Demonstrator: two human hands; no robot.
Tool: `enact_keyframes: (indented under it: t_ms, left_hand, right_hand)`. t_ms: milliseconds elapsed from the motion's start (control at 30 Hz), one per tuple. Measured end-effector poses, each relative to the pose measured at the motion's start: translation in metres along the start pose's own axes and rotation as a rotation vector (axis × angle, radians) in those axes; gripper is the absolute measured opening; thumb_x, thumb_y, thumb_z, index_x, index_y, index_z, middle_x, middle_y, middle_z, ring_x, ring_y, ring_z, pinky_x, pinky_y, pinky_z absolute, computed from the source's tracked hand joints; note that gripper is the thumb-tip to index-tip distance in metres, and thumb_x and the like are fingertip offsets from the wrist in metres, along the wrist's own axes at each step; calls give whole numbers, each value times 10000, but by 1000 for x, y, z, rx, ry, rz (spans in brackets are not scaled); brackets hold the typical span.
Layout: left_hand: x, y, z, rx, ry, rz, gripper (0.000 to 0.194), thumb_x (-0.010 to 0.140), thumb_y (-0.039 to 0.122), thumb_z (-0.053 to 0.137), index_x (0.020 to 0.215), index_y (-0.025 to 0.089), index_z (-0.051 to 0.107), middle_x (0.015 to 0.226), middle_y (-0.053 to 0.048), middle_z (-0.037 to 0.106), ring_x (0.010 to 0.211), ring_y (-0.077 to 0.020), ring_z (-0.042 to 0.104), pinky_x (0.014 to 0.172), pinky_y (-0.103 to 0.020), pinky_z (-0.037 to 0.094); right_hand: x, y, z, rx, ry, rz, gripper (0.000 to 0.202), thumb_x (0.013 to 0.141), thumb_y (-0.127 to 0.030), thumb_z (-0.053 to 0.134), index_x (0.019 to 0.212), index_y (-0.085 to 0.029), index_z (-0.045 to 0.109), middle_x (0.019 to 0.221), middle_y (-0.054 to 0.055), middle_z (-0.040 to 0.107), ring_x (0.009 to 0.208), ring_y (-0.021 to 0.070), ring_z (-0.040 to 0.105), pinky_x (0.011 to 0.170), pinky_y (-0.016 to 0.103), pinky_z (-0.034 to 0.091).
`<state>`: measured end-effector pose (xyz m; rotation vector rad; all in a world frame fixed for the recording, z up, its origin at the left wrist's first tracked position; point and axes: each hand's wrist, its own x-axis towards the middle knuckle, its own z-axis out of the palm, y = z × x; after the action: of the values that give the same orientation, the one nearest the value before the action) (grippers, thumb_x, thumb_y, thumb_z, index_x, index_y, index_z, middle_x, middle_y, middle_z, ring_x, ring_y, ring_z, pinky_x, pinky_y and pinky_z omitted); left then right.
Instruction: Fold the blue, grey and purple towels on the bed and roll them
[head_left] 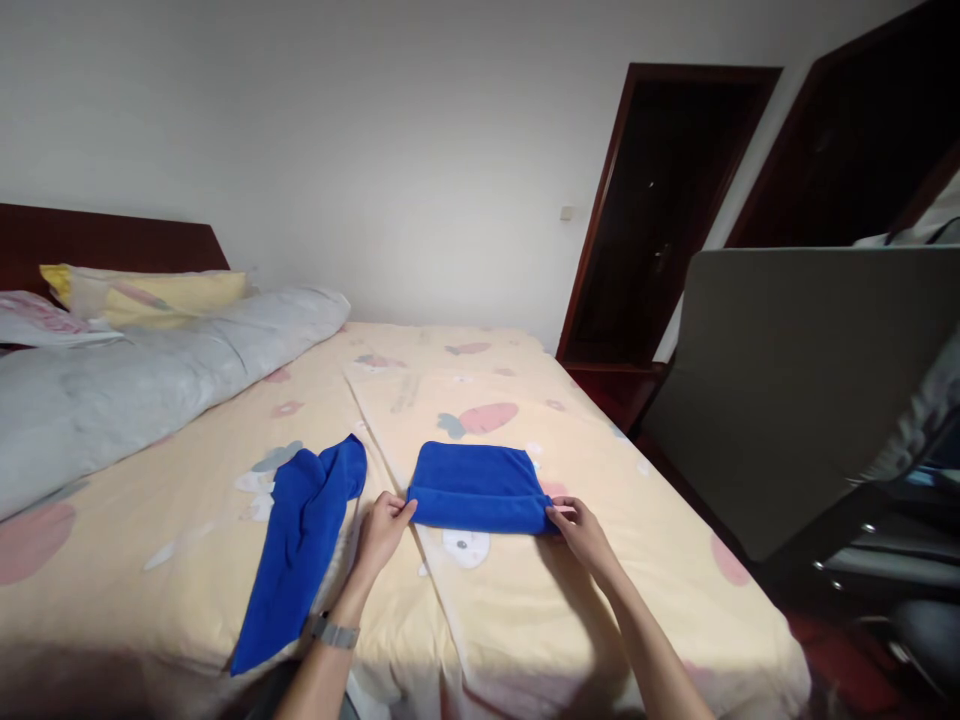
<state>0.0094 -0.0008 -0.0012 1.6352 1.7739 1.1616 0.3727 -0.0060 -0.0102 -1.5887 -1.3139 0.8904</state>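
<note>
On the near part of the bed [660,560], a flat blue cloth [476,470] is laid out, its near edge doubled over into a band. One end of the band is pinched between thumb and fingers of the left hand [386,525], the other end likewise by the right hand [581,530]; both corners are gripped, likely so the fold is held straight and the fabric taut. Fingers under the cloth cannot be made out. To the left of the left hand, a crumpled blue cloth [304,545] is set down slantwise, well apart from the flat one, probably so neither gets tangled. Farther off, a pale quilt [165,365] is bunched near the headboard [112,240], with a yellow pillow [180,297] behind, presumably placed there to be out of the way.
</note>
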Motion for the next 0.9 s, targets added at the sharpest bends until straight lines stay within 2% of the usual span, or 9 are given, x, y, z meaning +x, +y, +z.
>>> enact_keyframes:
  t_ms: [133,233,367,433,567,667,767,833,900]
  left_hand:
    - [-3,-3,-4,-105,-19,48,326,804,533,594,785,212,538,764,-44,707,782,-206,713,701,-269,528]
    - [-15,1,-14,-147,-42,60,344,782,549,620,786,210,563,748,-38,703,741,-207,715,672,-274,539]
    - [-42,9,-28,-282,-125,23,335,759,522,658,821,202,582,741,-18,678,696,-192,704,606,-256,532]
    - [-55,10,-32,-276,-191,17,302,761,486,663,821,197,603,738,-9,654,697,-179,682,613,-245,516]
    - [-71,9,-40,-29,-275,72,230,814,420,617,814,195,668,817,-33,661,737,-175,640,698,-264,502]
    - [-73,5,-48,67,-366,156,226,783,360,661,972,240,699,1064,-51,656,827,-184,638,773,-281,512]
    - [-70,4,-54,130,-428,283,408,709,177,676,1096,303,687,1282,-48,577,1123,-228,585,989,-313,459]
    - [-67,6,-56,157,-418,354,446,708,95,608,1098,296,688,1302,-54,573,1233,-238,526,1070,-332,405]
    - [-63,8,-56,164,-405,395,410,742,90,565,1087,274,689,1261,-64,606,1218,-233,541,1062,-332,415]
  right_hand:
    - [-3,0,-5,208,3,-63,393,782,-506,656,1006,-198,559,932,79,685,813,239,691,646,321,577]
    - [-15,-5,-14,196,32,-136,419,746,-515,698,996,-199,583,1011,65,640,724,196,656,589,294,545]
    - [-37,-5,-24,102,-16,-197,346,778,-502,655,940,-197,632,1060,67,634,605,144,584,541,281,498]
    - [-47,-1,-28,-8,-61,-217,307,794,-484,621,887,-195,667,1022,77,654,658,173,605,602,300,516]
    - [-61,5,-37,-218,-186,-225,275,822,-433,558,830,-200,703,990,106,657,894,252,648,798,342,535]
    - [-68,2,-46,-261,-289,-273,246,818,-360,571,968,-212,698,1220,111,596,1049,258,620,910,346,510]
    - [-72,-3,-50,-292,-383,-361,427,708,-219,629,1133,-251,651,1426,82,466,1250,286,497,994,354,466]
    - [-72,-5,-49,-318,-389,-370,521,656,-162,611,1168,-258,626,1415,79,483,1257,295,482,991,366,462]
    - [-71,-8,-47,-313,-382,-328,496,690,-173,588,1180,-250,607,1298,81,578,1133,277,569,929,363,487]
